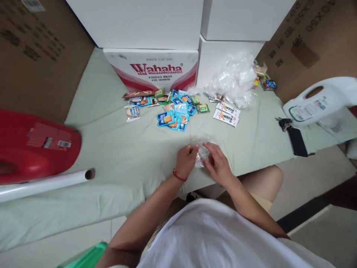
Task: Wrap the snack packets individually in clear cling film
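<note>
Near the front edge of the cloth-covered table, my left hand (pixel 186 160) is closed on a crumpled clear plastic bag (pixel 199 157), thumb and fingers pinching its left side. Beside it, my right hand (pixel 218 162) has its thumb and fingers apart at the bag's right side; whether it touches the film is hard to make out. Beyond my hands lies a loose pile of small blue snack packets (pixel 168 118), with several green packets (pixel 203 108) around it. Two white snack packets (pixel 226 116) rest to the right of the pile.
A heap of clear plastic bags (pixel 234 82) sits at the back right, before white boxes (pixel 231 18) and a Wahaha carton (pixel 156 70). A red jug (pixel 36 147) and a white tube (pixel 47 185) lie left. On the right are a white jug (pixel 315 102), keys (pixel 284 124) and a black phone-like object (pixel 297 141).
</note>
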Tool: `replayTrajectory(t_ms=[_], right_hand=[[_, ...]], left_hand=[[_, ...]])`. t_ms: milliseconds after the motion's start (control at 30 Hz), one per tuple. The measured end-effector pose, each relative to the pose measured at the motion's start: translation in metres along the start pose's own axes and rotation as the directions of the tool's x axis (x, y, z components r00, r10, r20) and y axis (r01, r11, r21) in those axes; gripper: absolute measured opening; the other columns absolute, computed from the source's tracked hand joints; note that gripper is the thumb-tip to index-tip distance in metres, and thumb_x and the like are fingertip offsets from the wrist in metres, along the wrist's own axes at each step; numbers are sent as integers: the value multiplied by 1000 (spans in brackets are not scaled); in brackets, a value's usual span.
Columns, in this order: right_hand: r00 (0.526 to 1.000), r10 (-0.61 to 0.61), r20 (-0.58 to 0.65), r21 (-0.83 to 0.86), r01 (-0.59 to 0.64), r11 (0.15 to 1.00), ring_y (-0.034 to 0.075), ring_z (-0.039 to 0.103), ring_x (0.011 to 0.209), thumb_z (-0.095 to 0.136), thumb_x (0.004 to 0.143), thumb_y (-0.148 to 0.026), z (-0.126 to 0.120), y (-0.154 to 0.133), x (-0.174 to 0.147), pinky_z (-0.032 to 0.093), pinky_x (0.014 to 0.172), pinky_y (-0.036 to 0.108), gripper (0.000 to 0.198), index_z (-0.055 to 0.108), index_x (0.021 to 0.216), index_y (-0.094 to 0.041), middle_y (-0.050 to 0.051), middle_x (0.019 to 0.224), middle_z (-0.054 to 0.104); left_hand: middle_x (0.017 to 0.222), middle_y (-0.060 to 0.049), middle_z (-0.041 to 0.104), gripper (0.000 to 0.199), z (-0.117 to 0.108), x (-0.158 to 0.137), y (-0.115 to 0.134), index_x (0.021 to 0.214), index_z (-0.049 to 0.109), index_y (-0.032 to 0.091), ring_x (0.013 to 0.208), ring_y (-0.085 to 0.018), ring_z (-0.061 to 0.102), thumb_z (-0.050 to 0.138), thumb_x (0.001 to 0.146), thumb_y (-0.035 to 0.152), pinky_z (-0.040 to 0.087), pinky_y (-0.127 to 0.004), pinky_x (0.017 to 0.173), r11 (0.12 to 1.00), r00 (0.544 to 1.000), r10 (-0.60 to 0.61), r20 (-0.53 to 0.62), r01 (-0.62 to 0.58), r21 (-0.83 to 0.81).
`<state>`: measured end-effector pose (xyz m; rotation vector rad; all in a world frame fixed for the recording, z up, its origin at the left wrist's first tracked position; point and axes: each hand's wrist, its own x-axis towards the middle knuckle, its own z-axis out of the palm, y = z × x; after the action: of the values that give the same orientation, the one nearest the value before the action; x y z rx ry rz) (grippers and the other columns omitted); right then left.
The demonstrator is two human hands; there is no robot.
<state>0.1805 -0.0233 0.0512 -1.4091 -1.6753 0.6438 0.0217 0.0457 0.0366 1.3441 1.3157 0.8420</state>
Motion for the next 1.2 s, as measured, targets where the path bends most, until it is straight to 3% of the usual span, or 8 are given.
replayTrajectory(t_ms=[167,467,567,667,800,933,1100,1200], right_hand=[[999,-39,25,33,38,999,22,69,94,57,102,-34,-6,7,6,58,85,40,24,78,113,-32,7,104,74],[976,193,-100,147,-177,973,23,66,94,74,93,-52,-49,28,-2,56,86,42,24,79,95,-29,7,99,71],[906,397,-147,365,-324,873,27,65,119,73,89,-66,-45,32,-2,57,95,44,48,71,121,-30,9,126,70],[858,512,-30,585,-400,706,29,62,131,77,80,-74,-31,27,6,56,99,44,72,61,137,-32,11,141,66],[806,591,38,598,-492,633,22,69,93,87,72,-63,-4,16,20,56,82,35,57,70,112,-26,5,103,74],[795,595,-117,558,-443,702,14,49,60,72,85,-63,14,13,29,44,57,28,41,64,85,-23,-3,69,56],[873,366,-321,212,-311,927,13,42,64,58,99,-58,3,23,25,36,61,26,42,60,80,-21,-4,66,45],[882,345,-321,104,-330,938,12,39,63,57,100,-59,-7,29,20,33,61,27,48,54,70,-21,-5,62,41]], left_hand=[[52,4,43,59,-7,0,-3,56,45,22,54,-13,39,60,96,63,29,-30,56,993,999,-18,-38,14,-116],[51,6,35,64,-29,3,-8,59,37,24,48,-11,34,61,92,74,28,-30,49,935,986,-151,-76,117,-335],[54,5,36,62,-27,-3,-2,60,37,24,55,-12,35,61,93,70,30,-29,54,964,996,-52,-71,31,-265],[57,5,37,58,-22,-8,2,61,38,23,60,-12,35,65,91,64,30,-29,58,979,999,38,11,-35,-203],[61,6,44,48,-12,-13,-1,65,46,22,62,-11,39,72,85,57,33,-28,61,972,988,-1,155,37,-232],[73,6,59,40,0,-23,-8,81,53,22,68,-12,52,85,65,39,42,-26,66,916,984,-96,152,147,-373],[70,5,62,37,-2,-37,-14,86,59,20,59,-11,55,80,64,40,42,-25,59,880,928,-223,298,323,-347],[68,6,59,31,-17,-37,-18,81,61,19,58,-9,51,79,63,36,41,-23,58,890,944,-217,248,296,-348]])
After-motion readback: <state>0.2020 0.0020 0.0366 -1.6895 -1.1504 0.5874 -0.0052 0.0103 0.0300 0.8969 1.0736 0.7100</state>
